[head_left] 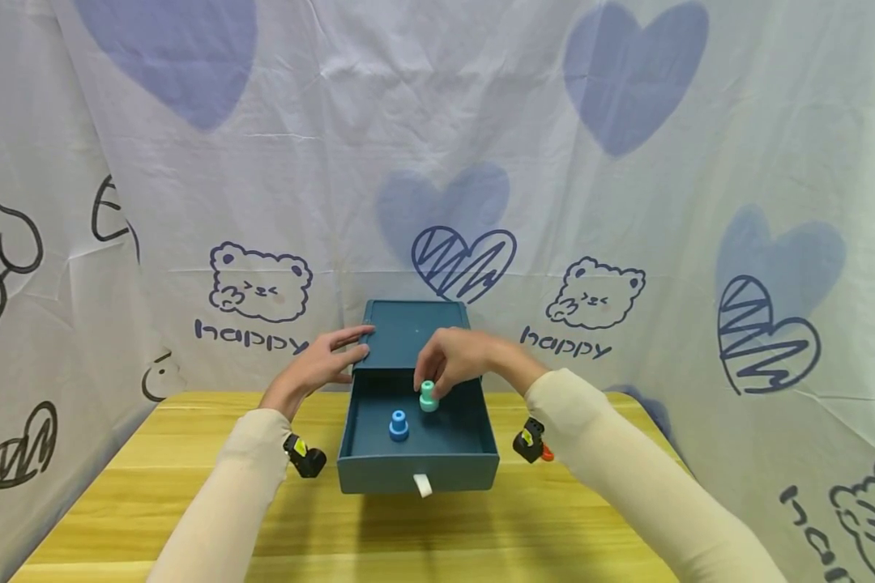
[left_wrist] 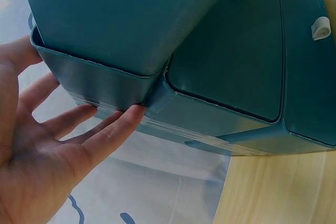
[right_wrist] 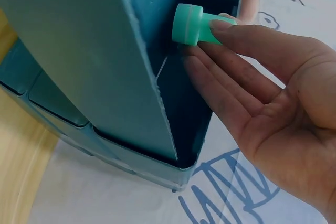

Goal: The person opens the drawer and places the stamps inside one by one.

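A dark teal drawer cabinet has its top drawer pulled out. My left hand lies against the cabinet's left side, its fingers fairly straight and the fingertips on the casing in the left wrist view. Over the drawer, my right hand pinches a mint-green stepped peg by its narrow end between thumb and fingers. The wide end points down in the head view, close over the drawer floor. To its left, a blue peg of similar shape stands upright inside the drawer, narrow end up.
Below the pulled-out drawer, the left wrist view shows closed lower drawers with pale pull tabs. A white pull tab hangs on the top drawer's front. The cabinet stands on a wooden table before a printed white cloth.
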Demonstrator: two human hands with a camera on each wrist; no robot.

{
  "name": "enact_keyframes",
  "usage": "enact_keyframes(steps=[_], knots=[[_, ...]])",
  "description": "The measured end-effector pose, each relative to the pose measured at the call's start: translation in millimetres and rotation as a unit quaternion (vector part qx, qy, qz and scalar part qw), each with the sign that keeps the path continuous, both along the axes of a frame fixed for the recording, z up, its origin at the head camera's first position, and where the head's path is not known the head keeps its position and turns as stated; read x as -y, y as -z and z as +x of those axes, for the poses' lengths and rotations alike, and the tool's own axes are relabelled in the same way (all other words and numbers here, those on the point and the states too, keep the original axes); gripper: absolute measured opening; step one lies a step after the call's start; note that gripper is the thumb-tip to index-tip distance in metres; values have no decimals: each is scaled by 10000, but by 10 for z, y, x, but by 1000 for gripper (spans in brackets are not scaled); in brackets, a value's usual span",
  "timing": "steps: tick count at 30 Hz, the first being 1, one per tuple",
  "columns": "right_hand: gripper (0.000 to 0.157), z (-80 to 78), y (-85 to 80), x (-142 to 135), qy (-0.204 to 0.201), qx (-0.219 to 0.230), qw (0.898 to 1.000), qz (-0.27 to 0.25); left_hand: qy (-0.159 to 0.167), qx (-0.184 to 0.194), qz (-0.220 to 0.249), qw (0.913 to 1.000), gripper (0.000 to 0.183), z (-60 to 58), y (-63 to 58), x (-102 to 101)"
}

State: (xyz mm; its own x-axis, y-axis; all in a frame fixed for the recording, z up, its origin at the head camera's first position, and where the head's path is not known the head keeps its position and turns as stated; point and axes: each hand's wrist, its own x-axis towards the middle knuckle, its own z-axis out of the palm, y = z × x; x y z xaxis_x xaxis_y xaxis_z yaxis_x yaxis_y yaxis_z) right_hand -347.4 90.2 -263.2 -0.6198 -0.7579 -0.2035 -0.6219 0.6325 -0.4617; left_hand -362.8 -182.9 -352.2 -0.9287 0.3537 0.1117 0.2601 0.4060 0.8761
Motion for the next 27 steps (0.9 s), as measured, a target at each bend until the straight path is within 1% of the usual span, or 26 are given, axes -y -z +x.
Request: enact_keyframes(steps=[9,16,27], knots=[[18,24,69,69,-11,-103,9998,167,0,-8,-23,10000,58,-1,1,2],[17,45,131,78,-47,-13,9999,136,-10,-13,-30,10000,58,7,0,-2],[20,42,91,-17,-209,-99,9996,-155,-22,-31,-22,10000,58,-3,12,3]])
